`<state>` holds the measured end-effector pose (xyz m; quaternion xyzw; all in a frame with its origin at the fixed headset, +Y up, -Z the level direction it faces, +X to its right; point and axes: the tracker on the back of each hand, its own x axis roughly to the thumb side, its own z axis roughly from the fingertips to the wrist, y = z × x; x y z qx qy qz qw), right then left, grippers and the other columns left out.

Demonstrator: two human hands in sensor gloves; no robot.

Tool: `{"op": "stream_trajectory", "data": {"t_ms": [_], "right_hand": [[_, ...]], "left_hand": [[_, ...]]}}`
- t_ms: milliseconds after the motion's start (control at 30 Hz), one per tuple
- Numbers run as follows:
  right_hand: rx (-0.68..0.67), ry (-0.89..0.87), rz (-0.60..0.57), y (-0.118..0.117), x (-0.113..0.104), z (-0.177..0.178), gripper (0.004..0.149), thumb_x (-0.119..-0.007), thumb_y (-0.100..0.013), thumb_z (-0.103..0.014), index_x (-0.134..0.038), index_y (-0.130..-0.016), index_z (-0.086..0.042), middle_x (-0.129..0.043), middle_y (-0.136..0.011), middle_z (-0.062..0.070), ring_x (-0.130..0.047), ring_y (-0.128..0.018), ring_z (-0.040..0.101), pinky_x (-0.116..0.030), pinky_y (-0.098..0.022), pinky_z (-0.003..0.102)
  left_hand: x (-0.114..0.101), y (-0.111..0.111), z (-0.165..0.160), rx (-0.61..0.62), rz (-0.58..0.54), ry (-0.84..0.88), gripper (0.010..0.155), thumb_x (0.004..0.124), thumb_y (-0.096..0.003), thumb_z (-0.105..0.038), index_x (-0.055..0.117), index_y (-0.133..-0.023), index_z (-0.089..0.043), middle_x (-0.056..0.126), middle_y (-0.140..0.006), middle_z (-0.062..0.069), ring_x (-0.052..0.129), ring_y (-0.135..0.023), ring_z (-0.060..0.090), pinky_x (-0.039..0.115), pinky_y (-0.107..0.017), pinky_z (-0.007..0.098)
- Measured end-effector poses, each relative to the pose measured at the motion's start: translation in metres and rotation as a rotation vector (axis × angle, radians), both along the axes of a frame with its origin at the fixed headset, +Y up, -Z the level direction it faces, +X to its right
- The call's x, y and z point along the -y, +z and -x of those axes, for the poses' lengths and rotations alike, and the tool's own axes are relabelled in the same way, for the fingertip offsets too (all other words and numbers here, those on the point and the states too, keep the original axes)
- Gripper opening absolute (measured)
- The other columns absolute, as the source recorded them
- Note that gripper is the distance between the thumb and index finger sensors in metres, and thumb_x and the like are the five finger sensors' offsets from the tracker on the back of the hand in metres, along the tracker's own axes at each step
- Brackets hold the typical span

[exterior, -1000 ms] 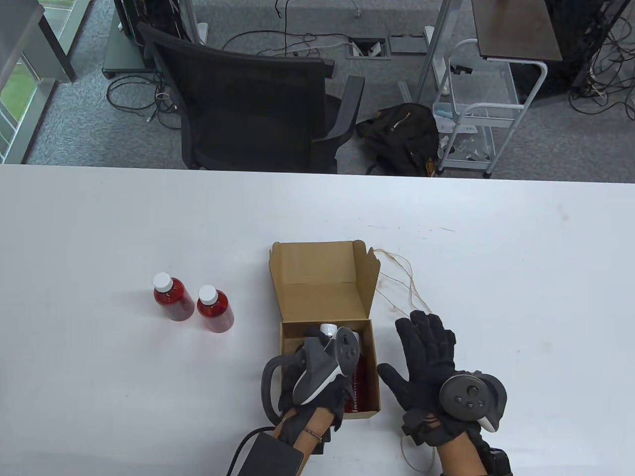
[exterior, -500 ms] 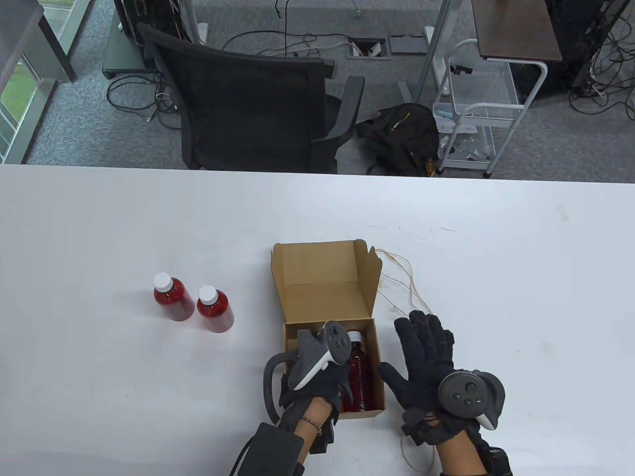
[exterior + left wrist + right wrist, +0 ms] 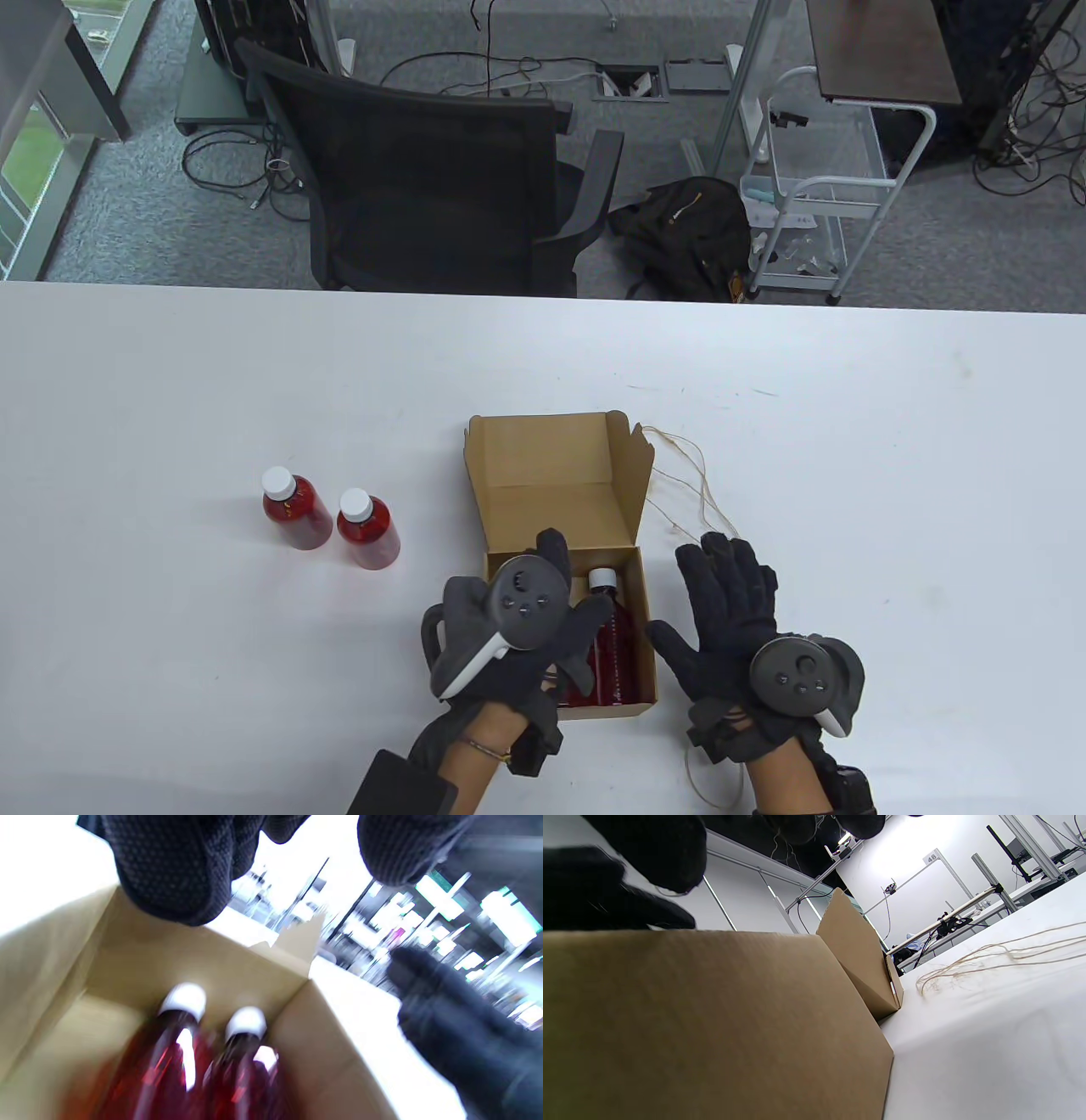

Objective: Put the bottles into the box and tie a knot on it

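Four red bottles are counted: two (image 3: 169, 1052) lie side by side in the open cardboard box (image 3: 628, 628), and two (image 3: 331, 518) stand on the desk (image 3: 170, 382) at its 9 o'clock. One length of twine (image 3: 687, 484) lies at the box's 2 o'clock. The left hand (image 3: 517, 628) is spread over the box, its grip apart and holding nothing, partly hiding the contents. The right hand (image 3: 730, 620) is laid flat at 3 o'clock, fingers straight.

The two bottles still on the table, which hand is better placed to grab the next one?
Left. The bottles stand left of the box, on the same side as the empty left hand. The right hand lies flat beyond the box, which blocks its way.
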<state>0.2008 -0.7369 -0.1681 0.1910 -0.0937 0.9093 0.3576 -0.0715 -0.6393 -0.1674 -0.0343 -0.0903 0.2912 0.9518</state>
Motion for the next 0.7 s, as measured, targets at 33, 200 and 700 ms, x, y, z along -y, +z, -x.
{"op": "stream_trajectory", "data": {"t_ms": [33,200,700], "right_hand": [[0.0,0.001,0.001,0.0,0.0,0.0,0.083,-0.075,-0.05,-0.053,-0.035,-0.111,-0.014,-0.027,-0.114,0.026,-0.02,-0.098,0.055,-0.015,-0.06,0.077],[0.001,0.002,0.004,-0.001,0.001,0.0,0.083,-0.075,-0.05,-0.053,-0.036,-0.111,-0.014,-0.027,-0.114,0.026,-0.02,-0.098,0.055,-0.015,-0.06,0.077],[0.01,-0.002,0.014,-0.004,0.005,-0.003,0.083,-0.075,-0.05,-0.053,-0.036,-0.111,-0.013,-0.028,-0.114,0.026,-0.02,-0.097,0.056,-0.015,-0.06,0.076]], "left_hand": [[-0.009,0.004,0.01,-0.031,-0.067,0.047,0.092,0.083,-0.0515,-0.056,0.042,-0.119,-0.009,0.06,-0.118,0.034,0.095,-0.084,0.046,0.089,-0.053,0.043],[-0.031,0.011,0.081,-0.228,-0.319,0.199,0.099,0.086,-0.0501,-0.053,0.029,-0.12,-0.012,0.041,-0.124,0.03,0.073,-0.101,0.05,0.076,-0.066,0.053],[0.084,-0.018,0.225,-0.72,-0.03,0.433,0.108,0.079,-0.0531,-0.057,0.004,-0.114,-0.009,0.011,-0.122,0.03,0.028,-0.109,0.061,0.04,-0.072,0.073]]}}
